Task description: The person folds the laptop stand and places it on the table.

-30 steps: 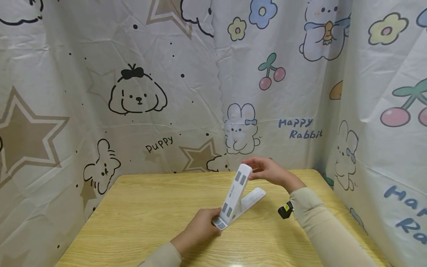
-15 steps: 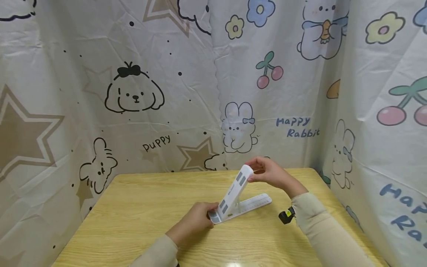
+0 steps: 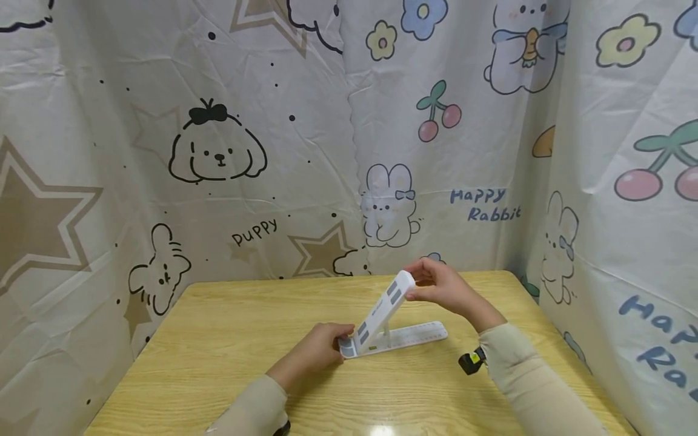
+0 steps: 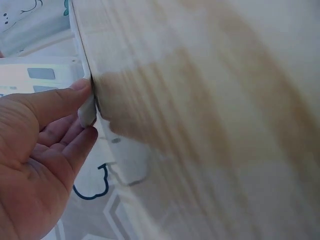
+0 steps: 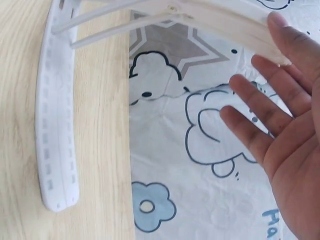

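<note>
A white folding laptop stand point(image 3: 380, 315) with grey pads stands on the table, its upper arm raised at a slant over the flat lower bar point(image 3: 417, 335). My left hand point(image 3: 319, 346) pinches the joined end between thumb and fingers; the left wrist view shows the thumb on top of that end point(image 4: 87, 111). At the raised tip, my right hand point(image 3: 444, 292) holds the upper arm between thumb and index finger, the other fingers spread in the right wrist view. Thin struts point(image 5: 107, 30) link arm and bar there.
The wood-grain table point(image 3: 234, 327) ends at a back edge close to the hanging printed curtain point(image 3: 305, 181). Curtain also hangs at both sides. A small black device point(image 3: 471, 361) sits at my right wrist.
The stand has turned so its lower bar points more to the right, and that bar has come down flatter. The upper arm leans further right. Both hands keep their hold.
</note>
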Motion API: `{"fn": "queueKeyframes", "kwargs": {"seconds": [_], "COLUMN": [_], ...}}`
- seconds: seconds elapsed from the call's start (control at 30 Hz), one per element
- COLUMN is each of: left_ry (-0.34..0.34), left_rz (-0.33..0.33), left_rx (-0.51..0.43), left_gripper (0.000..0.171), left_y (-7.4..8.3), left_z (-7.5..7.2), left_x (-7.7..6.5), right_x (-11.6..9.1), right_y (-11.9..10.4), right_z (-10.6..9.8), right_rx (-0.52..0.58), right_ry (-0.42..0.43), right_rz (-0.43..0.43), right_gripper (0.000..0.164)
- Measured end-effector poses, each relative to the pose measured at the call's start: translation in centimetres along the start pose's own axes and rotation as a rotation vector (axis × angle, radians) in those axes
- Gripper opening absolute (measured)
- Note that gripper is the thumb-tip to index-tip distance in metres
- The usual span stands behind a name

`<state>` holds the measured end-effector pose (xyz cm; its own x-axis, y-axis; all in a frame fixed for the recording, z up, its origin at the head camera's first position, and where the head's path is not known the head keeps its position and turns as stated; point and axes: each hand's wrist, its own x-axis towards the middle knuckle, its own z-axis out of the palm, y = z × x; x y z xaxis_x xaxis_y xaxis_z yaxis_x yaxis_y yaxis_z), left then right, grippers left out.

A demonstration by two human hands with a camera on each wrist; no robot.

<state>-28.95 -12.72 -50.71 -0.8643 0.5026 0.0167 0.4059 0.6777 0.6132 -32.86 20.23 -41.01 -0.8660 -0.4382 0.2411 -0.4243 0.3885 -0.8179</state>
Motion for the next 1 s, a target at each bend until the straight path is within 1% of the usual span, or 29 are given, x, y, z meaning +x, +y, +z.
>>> {"fn": "queueKeyframes", "kwargs": {"seconds": [0.1, 0.2, 0.3, 0.43, 0.5, 0.57, 0.67, 0.73, 0.8, 0.93, 1.0], "left_ry": [-0.014, 0.000, 0.051, 0.137, 0.174, 0.202, 0.231, 0.238, 0.240, 0.258, 0.274], "left_rz": [-0.018, -0.039, -0.038, 0.009, 0.027, 0.029, 0.019, 0.018, 0.024, 0.042, 0.033], "left_rx": [-0.011, -0.022, -0.055, -0.109, -0.136, -0.168, -0.205, -0.213, -0.211, -0.187, -0.170], "left_gripper": [0.075, 0.076, 0.074, 0.072, 0.072, 0.071, 0.071, 0.071, 0.072, 0.073, 0.075], "left_y": [0.2, 0.8, 1.8, 3.6, 4.6, 5.7, 7.4, 8.5, 9.5, 10.8, 11.4], "left_z": [0.0, -0.1, -0.3, -0.6, -0.9, -1.2, -1.8, -2.1, -2.2, -2.1, -2.1], "left_x": [0.1, 0.2, 0.5, 1.0, 1.3, 1.6, 2.3, 2.7, 3.2, 4.2, 4.8], "right_x": [-0.3, -0.8, -1.5, -2.6, -3.1, -3.5, -3.9, -4.2, -4.3, -4.5, -4.5], "right_y": [1.0, 2.3, 3.9, 6.4, 7.6, 8.6, 9.8, 10.4, 10.9, 11.5, 11.9], "right_z": [-0.4, -1.0, -1.5, -1.8, -1.8, -1.7, -1.5, -1.4, -1.3, -1.1, -1.0], "right_rx": [-0.012, -0.044, -0.103, -0.157, -0.169, -0.181, -0.159, -0.152, -0.136, -0.145, -0.141], "right_ry": [-0.015, -0.030, -0.024, -0.025, -0.041, -0.064, -0.101, -0.131, -0.157, -0.200, -0.207], "right_rz": [-0.061, -0.074, -0.031, 0.068, 0.104, 0.121, 0.143, 0.153, 0.174, 0.194, 0.206], "right_gripper": [0.053, 0.061, 0.068, 0.071, 0.070, 0.067, 0.064, 0.064, 0.065, 0.064, 0.064]}}
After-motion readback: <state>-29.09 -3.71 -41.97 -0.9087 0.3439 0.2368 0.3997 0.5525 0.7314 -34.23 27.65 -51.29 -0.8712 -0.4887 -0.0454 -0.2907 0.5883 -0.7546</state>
